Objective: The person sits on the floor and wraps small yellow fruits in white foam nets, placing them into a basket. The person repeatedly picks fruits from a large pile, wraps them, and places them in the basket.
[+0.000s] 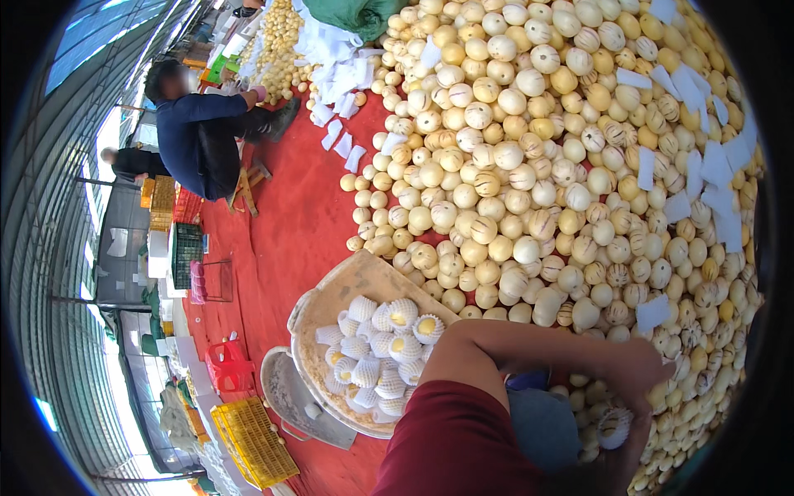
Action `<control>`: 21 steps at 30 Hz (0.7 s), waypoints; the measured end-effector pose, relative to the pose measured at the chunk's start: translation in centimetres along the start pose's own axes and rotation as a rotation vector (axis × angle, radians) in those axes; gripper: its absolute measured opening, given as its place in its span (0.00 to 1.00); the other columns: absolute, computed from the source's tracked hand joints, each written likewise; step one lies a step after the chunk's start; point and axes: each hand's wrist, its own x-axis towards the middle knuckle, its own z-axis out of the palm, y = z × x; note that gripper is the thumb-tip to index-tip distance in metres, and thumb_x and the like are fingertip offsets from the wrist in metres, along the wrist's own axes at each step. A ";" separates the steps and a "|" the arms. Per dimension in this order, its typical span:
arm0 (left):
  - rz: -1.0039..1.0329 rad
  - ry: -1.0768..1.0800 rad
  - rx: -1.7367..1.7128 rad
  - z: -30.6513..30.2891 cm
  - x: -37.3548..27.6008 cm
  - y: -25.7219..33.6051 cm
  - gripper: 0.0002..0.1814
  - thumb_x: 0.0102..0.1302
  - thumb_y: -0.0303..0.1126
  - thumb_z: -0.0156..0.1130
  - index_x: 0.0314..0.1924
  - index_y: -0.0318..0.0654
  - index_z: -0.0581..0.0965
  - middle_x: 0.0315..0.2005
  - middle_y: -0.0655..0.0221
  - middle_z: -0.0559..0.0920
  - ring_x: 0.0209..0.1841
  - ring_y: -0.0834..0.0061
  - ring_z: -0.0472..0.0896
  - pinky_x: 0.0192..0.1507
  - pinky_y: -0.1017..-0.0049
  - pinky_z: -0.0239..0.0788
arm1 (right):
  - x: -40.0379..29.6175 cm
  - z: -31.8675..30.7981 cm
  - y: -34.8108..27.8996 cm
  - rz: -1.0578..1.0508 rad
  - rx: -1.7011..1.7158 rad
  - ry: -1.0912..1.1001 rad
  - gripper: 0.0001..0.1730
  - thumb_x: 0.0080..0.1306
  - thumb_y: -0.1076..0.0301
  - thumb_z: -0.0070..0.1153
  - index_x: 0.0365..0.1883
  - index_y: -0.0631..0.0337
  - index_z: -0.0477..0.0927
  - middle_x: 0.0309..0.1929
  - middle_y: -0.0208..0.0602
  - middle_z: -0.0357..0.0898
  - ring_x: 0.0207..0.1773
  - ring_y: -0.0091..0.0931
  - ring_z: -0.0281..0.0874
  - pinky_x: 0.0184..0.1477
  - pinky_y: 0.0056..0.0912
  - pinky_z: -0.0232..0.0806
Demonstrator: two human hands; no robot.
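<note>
My left hand (pixel 639 369) is blurred, reaching across to the right above the pile of striped yellow melons (pixel 484 229). What its fingers hold, if anything, is unclear. Below it, partly overlapped, my right hand (pixel 639 412) is curled against a melon in a white foam net sleeve (pixel 614 428). Its fingers are mostly hidden. Left of my bent arm stands a worn, pale tub (pixel 338 282) of melons in foam nets (pixel 378 347), several with yellow skin showing. A knee in blue denim (pixel 543 428) is under my forearm.
Loose foam nets (pixel 719 164) lie on the pile. Beside the tub are a grey metal scoop-like pan (pixel 298 390), a yellow crate (pixel 254 440) and a red plastic stool (pixel 229 366). Across the red floor covering (pixel 298 211), a person (pixel 198 136) sits on a wooden stool (pixel 248 186).
</note>
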 end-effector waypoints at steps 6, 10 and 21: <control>0.011 -0.086 -0.059 -0.2 -0.4 0.5 0.43 0.42 0.59 0.66 0.49 0.29 0.68 0.19 0.57 0.78 0.26 0.52 0.78 0.29 0.62 0.67 | -0.9 -0.9 0.6 0.084 0.108 -0.068 0.31 0.66 0.47 0.49 0.58 0.61 0.64 0.52 0.42 0.71 0.46 0.34 0.76 0.43 0.35 0.72; 0.306 -0.053 -0.077 0.8 -0.4 -0.5 0.39 0.44 0.54 0.68 0.52 0.36 0.71 0.28 0.59 0.77 0.33 0.57 0.78 0.32 0.62 0.66 | -1.0 -1.0 0.9 0.114 0.147 -0.102 0.33 0.65 0.46 0.50 0.59 0.62 0.63 0.53 0.42 0.71 0.46 0.34 0.75 0.44 0.36 0.73; -0.312 -0.396 -1.269 1.4 0.1 -2.7 0.35 0.64 0.51 0.55 0.63 0.34 0.62 0.55 0.68 0.72 0.55 0.75 0.70 0.58 0.73 0.61 | 0.0 -0.8 -3.2 0.239 0.354 -0.650 0.53 0.56 0.61 0.64 0.70 0.55 0.41 0.56 0.50 0.67 0.40 0.43 0.79 0.37 0.46 0.75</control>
